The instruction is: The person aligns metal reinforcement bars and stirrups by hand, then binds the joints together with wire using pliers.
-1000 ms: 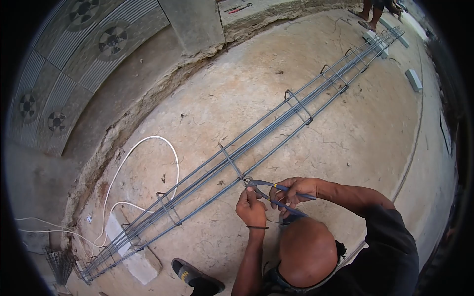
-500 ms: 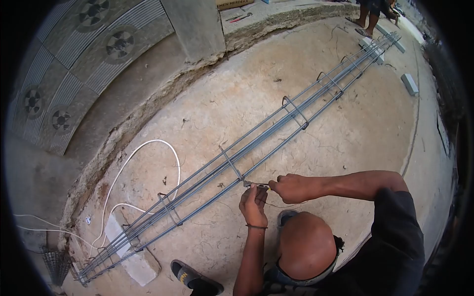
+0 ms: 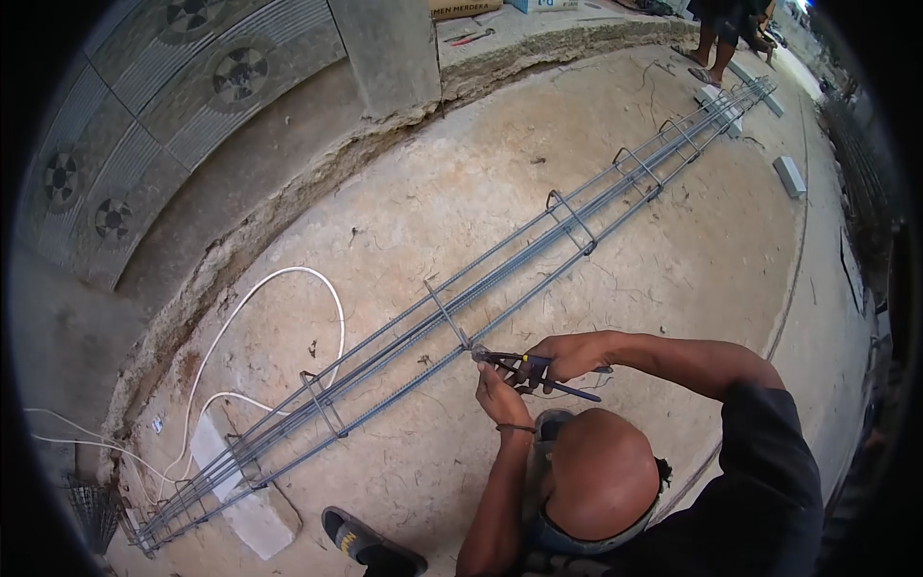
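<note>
My right hand [image 3: 575,356] grips pincers [image 3: 532,362] with dark handles and a bit of yellow. The handles are spread apart, and one sticks out below the hand. The pincers' head meets the near lower corner of a bent stirrup [image 3: 448,310] on a long steel rebar cage [image 3: 519,262]. Close under the pincers' head, my left hand [image 3: 502,392] has its fingers bent and closed. What they hold is hidden by the fingers and the tool. My bare knee [image 3: 596,476] is between my arms.
Concrete blocks [image 3: 264,522] prop the cage's near end, and another block [image 3: 721,108] its far end. A white cable [image 3: 338,298] loops across the floor beside a tiled wall [image 3: 163,96]. A person's legs [image 3: 716,43] stand at the far end. Red-handled pliers [image 3: 471,38] lie on the ledge.
My right hand has shifted back slightly along the pincers, and their handles now show spread apart. My left hand has moved slightly right and turned. The view has shifted slightly.
</note>
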Demonstrator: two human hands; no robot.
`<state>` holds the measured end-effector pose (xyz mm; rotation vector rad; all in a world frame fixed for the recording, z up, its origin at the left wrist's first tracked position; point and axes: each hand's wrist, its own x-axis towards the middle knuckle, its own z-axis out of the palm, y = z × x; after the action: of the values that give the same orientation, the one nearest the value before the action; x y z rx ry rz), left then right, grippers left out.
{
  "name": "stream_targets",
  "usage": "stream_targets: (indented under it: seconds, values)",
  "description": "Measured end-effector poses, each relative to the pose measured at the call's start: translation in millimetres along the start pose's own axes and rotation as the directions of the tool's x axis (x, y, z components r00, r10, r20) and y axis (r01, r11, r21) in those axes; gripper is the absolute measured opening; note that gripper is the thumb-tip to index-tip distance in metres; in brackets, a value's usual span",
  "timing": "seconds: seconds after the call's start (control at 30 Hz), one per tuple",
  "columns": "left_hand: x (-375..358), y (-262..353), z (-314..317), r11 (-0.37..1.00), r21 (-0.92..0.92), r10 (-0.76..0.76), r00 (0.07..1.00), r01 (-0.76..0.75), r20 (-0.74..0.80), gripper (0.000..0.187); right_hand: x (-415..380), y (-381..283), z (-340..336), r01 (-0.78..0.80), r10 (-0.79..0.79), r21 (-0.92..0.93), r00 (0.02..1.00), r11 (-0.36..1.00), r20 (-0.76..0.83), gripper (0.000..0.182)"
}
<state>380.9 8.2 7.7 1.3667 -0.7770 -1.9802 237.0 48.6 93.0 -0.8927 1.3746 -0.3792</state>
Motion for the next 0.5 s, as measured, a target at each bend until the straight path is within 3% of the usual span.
stream_targets:
  seconds: [0.07,0.13,0.27,0.33,0.5]
  values:
    - [0,2,-1,0.998,0.066,0.022,1.0,-0.022,-0.003,0.053,2,9,-5,-0.047,0.045,0.036,0.998,0.998,0.039,0.044]
    - [1,3,-4,0.994,0.111,0.025,1.0,-0.024,-0.001,0.054,-1,11,-13,-0.184,0.103,0.451,0.975,0.873,0.197,0.045]
    - [-2,17,-3,0.973,0.229,-0.028,0.999,0.031,-0.018,0.055,5,13,-18,-0.147,0.03,0.488,0.971,0.861,0.239,0.047]
    - [-1,16,-5,0.974,0.225,-0.027,0.999,0.03,-0.018,0.055,5,7,-15,-0.138,0.071,0.373,0.979,0.918,0.189,0.047]
    - [-1,13,-5,0.975,0.217,-0.044,0.999,0.044,-0.006,0.057,8,20,-12,-0.115,0.052,0.404,0.985,0.908,0.164,0.043]
